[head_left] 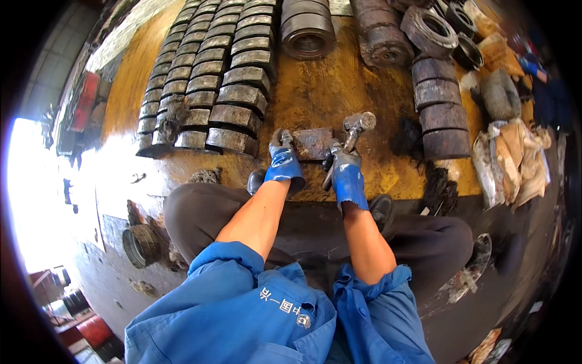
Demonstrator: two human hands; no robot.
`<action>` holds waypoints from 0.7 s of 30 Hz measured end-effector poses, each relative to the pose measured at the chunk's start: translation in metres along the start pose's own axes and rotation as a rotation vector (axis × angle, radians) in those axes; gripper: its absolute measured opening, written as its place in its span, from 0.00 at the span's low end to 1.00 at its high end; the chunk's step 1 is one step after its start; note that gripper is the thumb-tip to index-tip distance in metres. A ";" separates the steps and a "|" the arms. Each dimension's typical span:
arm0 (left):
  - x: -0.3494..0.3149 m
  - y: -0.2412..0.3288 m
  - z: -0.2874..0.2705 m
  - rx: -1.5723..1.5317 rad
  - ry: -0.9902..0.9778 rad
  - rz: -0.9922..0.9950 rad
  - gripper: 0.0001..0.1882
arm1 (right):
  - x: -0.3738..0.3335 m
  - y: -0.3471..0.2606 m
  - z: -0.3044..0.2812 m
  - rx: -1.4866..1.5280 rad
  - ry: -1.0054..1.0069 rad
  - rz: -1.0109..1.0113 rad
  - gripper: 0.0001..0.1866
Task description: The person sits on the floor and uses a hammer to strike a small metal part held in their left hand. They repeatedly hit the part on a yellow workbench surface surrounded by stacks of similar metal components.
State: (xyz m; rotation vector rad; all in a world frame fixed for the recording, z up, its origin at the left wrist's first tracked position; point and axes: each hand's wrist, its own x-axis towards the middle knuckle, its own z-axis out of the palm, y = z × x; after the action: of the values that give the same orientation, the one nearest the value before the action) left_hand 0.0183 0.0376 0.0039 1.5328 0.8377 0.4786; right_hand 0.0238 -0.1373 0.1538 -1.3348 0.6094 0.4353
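Note:
A dark, rusty metal block (313, 144), roughly rectangular from above, is between my hands over the yellow, grease-stained work surface (327, 91). My left hand (282, 151), in a blue and grey work glove, is closed on the block's left end. Gloved the same way, my right hand (347, 167) grips the handle of a hammer (360, 122). The hammer's metal head points away from me, just beyond and right of the block. My right hand is against or very near the block's right end; I cannot tell which.
Several rows of curved metal segments (236, 94) stand at the far left. Ring stacks (308, 36) lie at the back, with more rusty rings (442, 109) on the right. Dirty bags (512, 161) and black rags (441, 188) lie near the right edge. A loose ring (141, 246) sits at lower left.

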 end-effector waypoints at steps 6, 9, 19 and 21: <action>-0.018 0.035 -0.006 -0.079 -0.024 -0.304 0.19 | -0.001 0.002 -0.005 -0.088 -0.036 -0.069 0.12; -0.016 0.046 -0.026 0.084 -0.151 -0.404 0.20 | -0.002 0.009 -0.011 -0.180 -0.091 -0.132 0.12; -0.058 0.058 -0.038 0.476 -0.469 -0.209 0.33 | -0.058 -0.022 -0.032 -0.903 -0.194 -0.294 0.10; -0.057 0.058 -0.041 0.515 -0.500 -0.192 0.35 | -0.064 -0.032 -0.020 -0.974 -0.261 -0.420 0.11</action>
State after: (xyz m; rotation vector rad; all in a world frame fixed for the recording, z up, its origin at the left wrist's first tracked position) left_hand -0.0353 0.0238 0.0766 1.9030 0.7281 -0.2850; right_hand -0.0088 -0.1597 0.2161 -2.2182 -0.1651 0.5712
